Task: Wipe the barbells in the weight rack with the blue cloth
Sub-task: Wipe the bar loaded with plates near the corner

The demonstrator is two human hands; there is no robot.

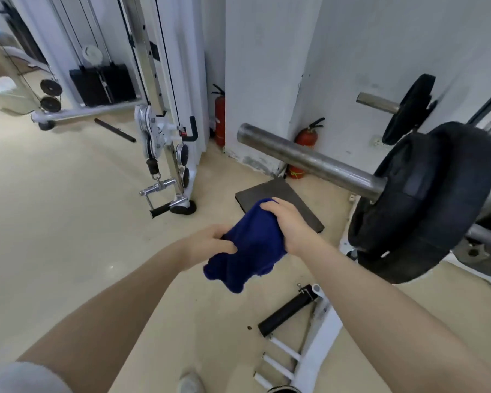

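Note:
A dark blue cloth (250, 251) hangs bunched between both hands in the middle of the view. My left hand (210, 242) grips its left side and my right hand (288, 225) grips its upper right edge. To the right, a barbell's steel sleeve (309, 158) juts toward me from black weight plates (425, 199). It lies above and right of the cloth, apart from it. Farther back, a second barbell end (377, 102) with a black plate (411, 107) sits higher in the rack.
A white cable machine (165, 114) with a hanging handle (160, 194) stands left of centre. Two red fire extinguishers (219, 116) stand by the white pillar. A dark rubber mat (278, 202) lies on the beige floor. White rack feet and a black roller (287, 310) are below right.

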